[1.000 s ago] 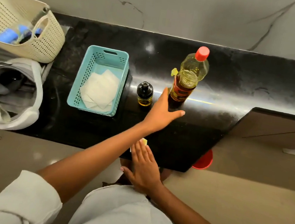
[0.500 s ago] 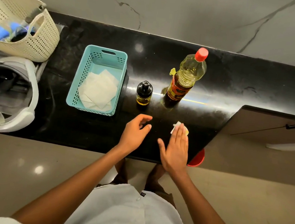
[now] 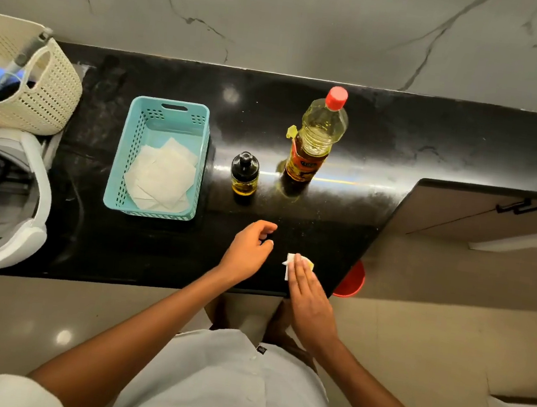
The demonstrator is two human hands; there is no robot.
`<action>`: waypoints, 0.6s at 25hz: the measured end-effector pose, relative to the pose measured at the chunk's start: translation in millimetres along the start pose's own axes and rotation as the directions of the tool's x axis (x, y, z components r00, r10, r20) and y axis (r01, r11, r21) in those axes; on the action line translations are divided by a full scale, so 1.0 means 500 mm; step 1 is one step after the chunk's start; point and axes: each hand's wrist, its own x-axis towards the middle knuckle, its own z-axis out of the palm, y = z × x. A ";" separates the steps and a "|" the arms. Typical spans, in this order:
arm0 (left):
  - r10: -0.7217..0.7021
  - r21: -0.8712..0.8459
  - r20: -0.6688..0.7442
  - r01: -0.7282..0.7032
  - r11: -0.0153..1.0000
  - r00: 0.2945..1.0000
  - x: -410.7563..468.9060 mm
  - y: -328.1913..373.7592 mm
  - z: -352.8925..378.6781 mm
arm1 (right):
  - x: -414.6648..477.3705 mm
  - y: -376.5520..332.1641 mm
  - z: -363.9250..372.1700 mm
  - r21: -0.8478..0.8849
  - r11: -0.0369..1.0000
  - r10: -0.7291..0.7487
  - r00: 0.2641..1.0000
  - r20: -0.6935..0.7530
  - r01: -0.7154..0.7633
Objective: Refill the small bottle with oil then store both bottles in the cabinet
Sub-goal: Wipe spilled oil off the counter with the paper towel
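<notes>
**Both bottles stand capped on the counter, neither one held**

We see a black counter [image 3: 436, 146] running along a grey veined wall. To its right and lower down is the brown cabinet [image 3: 482, 216] front with a black handle. At the left end stands a cream woven basket [image 3: 49, 102]. Nearer the middle, a teal basket [image 3: 119, 158] holds a stack of white napkins [image 3: 162, 176].

Right of the teal basket, the large bottle [image 3: 315, 138] stands upright with its red cap on and yellow oil inside. The left grip [image 3: 247, 251] is over the near part of the counter, fingers loosely curled and grasping nothing. The right grip [image 3: 310, 305] is just beside it to the right. Its fingers are straight and released, and their tips press flat on a tissue scrap.

The small bottle [image 3: 244, 175] stands upright between the teal basket and the large bottle. It is near the large one but apart from it, with its black cap on and yellow oil showing in its lower part. It sits beyond the left grip, untouched. The tissue scrap [image 3: 289, 263], white with a yellow edge, lies on the counter towards its near right corner
</notes>
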 end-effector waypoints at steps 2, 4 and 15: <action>0.012 -0.042 0.030 -0.011 0.999 0.999 -0.008 0.007 0.014 | -0.017 0.038 -0.011 0.079 0.994 -0.076 0.996 -0.044 0.079; 0.038 -0.092 0.052 -0.033 0.995 0.998 -0.016 0.020 0.036 | -0.016 0.064 -0.027 0.195 0.976 -0.076 0.990 -0.120 0.099; -0.093 -0.560 0.205 0.195 0.806 0.974 -0.034 0.100 0.100 | 0.087 0.034 -0.194 0.971 -0.088 0.643 0.732 0.226 -0.222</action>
